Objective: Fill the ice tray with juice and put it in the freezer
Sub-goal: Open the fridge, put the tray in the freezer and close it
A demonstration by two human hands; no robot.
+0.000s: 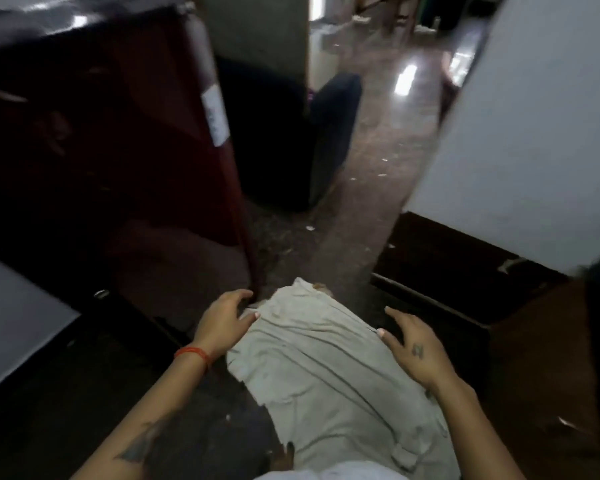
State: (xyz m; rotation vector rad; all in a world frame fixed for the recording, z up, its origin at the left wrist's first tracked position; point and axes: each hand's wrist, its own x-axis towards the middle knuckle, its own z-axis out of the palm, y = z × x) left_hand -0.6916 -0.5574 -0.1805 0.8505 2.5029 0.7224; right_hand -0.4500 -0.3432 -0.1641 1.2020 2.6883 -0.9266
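Both your hands hold nothing: left hand (224,318) lower centre, fingers relaxed & spread, fingertips by the bottom corner of the dark red fridge (111,140) that fills the upper left; right hand (413,344) lower right of centre, fingers straight & apart, thumb near your pale trouser leg (326,368). Ice tray & juice aren't visible anywhere in the frame. Speckled floor (371,161) runs up the centre; white wall (527,133) upper right. Pic is motion-blurred.
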